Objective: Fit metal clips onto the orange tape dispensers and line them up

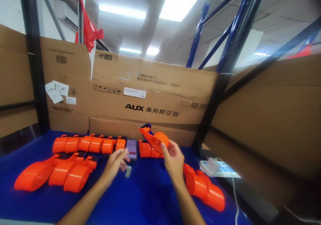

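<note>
My right hand (175, 159) grips an orange, rounded scoop-like piece (160, 138) with a dark end, lifted above the blue table. That dark end points up and to the left. Loosely curled, my left hand (114, 164) has its fingers apart and holds nothing I can see. Just beyond its fingertips lies a phone (131, 148) with a lit screen. A small pale strip (128, 171) lies on the table close to the left hand. Partly behind the right hand are more such orange pieces (145, 149).
Orange pieces form a back row (84, 143), a front-left group (54, 173) and a right-hand group (203, 187). On the right a power strip (218, 167) has a white cable. A cardboard wall (112, 107) and dark rack posts (209, 114) bound the blue table (140, 201).
</note>
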`<control>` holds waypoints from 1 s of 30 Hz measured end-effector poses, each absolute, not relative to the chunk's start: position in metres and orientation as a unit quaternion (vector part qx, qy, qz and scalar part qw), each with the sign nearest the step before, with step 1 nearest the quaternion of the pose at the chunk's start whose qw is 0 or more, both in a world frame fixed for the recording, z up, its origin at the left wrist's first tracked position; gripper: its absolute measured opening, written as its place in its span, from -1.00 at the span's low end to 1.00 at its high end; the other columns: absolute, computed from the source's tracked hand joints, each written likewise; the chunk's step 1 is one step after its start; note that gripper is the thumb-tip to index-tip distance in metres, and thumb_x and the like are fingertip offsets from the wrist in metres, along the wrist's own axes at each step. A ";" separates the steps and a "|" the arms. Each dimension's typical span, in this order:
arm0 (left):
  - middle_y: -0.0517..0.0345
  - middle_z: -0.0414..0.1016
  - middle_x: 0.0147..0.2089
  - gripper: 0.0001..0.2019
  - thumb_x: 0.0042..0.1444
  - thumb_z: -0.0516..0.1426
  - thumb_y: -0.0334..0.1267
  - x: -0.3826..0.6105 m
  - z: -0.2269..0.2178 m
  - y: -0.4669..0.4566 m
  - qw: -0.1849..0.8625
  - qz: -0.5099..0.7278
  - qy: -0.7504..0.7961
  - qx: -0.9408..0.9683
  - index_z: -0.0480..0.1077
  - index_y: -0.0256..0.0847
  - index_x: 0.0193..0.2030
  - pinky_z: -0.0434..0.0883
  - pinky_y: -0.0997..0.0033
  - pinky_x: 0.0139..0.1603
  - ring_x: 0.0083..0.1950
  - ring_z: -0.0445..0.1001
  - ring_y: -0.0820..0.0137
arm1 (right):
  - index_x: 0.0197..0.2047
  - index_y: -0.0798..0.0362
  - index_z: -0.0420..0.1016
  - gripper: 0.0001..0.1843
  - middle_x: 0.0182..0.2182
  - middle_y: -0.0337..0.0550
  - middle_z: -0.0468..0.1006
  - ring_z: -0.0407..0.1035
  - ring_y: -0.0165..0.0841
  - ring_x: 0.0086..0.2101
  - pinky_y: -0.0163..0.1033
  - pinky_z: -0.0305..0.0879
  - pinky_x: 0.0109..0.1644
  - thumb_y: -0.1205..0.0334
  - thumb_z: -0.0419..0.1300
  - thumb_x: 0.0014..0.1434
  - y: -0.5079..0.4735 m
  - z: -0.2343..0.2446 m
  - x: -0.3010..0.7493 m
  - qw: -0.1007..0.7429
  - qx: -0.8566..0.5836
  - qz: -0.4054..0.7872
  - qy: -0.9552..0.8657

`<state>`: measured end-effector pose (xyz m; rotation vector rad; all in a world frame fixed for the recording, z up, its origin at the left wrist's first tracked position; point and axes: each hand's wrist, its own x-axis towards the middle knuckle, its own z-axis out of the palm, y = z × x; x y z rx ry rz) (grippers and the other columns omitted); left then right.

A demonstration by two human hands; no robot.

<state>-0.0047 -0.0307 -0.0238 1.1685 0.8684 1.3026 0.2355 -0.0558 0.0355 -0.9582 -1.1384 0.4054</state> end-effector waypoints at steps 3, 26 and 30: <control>0.11 0.54 -0.40 -0.47 0.07 0.18 0.21 -0.004 -0.025 -0.032 0.566 0.546 0.356 0.504 0.45 -0.28 -0.13 0.33 0.54 -0.66 -0.61 0.44 0.47 | -0.04 0.10 0.45 -0.40 -0.19 0.05 0.64 0.55 -0.13 -0.22 -0.10 0.46 -0.12 -0.22 0.30 0.06 -0.057 0.067 0.271 0.653 -0.532 0.089 -0.532; 0.11 0.54 -0.43 -0.52 0.04 0.21 0.17 -0.004 -0.024 -0.033 0.575 0.533 0.329 0.526 0.45 -0.26 -0.18 0.30 0.52 -0.66 -0.61 0.45 0.44 | -0.10 0.33 0.60 -0.34 -0.22 0.43 0.62 0.53 0.10 -0.08 -0.07 0.39 -0.10 -0.20 0.13 0.20 -0.030 0.057 0.377 0.188 -0.864 -0.013 -0.466; 0.11 0.54 -0.44 -0.53 0.06 0.19 0.16 -0.003 -0.024 -0.033 0.577 0.527 0.324 0.533 0.45 -0.26 -0.18 0.29 0.53 -0.66 -0.61 0.44 0.45 | -0.15 0.24 0.62 -0.46 -0.20 0.38 0.63 0.55 0.06 -0.10 -0.05 0.40 -0.10 -0.13 0.23 0.13 -0.034 0.061 0.377 0.179 -0.866 -0.015 -0.466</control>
